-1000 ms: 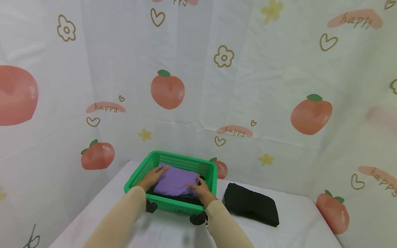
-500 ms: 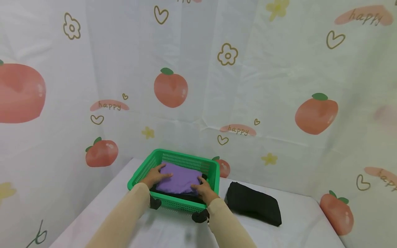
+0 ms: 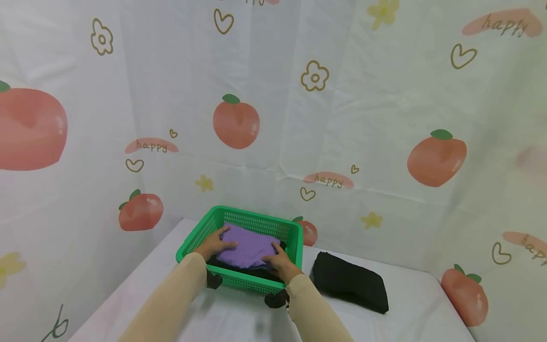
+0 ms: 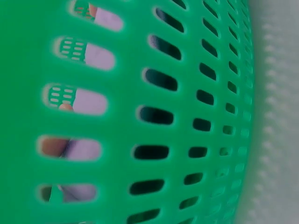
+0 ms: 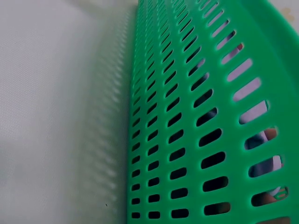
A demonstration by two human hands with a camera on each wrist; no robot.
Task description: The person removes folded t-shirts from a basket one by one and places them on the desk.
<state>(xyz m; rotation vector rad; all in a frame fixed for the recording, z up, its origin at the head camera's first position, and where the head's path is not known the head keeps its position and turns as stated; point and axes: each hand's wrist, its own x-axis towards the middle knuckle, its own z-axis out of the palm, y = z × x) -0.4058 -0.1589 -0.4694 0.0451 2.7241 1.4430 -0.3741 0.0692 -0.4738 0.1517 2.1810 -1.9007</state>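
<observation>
A folded purple cloth (image 3: 245,248) lies on dark fabric inside a green plastic basket (image 3: 252,285). My left hand (image 3: 215,243) rests on the cloth's left side with thumb and fingers spread apart. On the cloth's right side, my right hand (image 3: 282,263) touches the edge with extended fingers. Both wrists reach over the basket's front rim. In the left wrist view the slotted basket wall (image 4: 187,135) fills most of the picture, and pale purple cloth shows through its slots. The right wrist view also looks at the slotted wall (image 5: 187,140), with the hand largely hidden behind it.
A folded black cloth (image 3: 349,282) lies on the white-covered table (image 3: 410,294), right of the basket. Behind the table hangs a white curtain (image 3: 273,142) printed with peaches and flowers. Another stretch of curtain borders the table's left side.
My left thumb has spread away from the fingers and lies on the purple cloth. The right hand stays at the cloth's right side. The head view has shifted slightly.
</observation>
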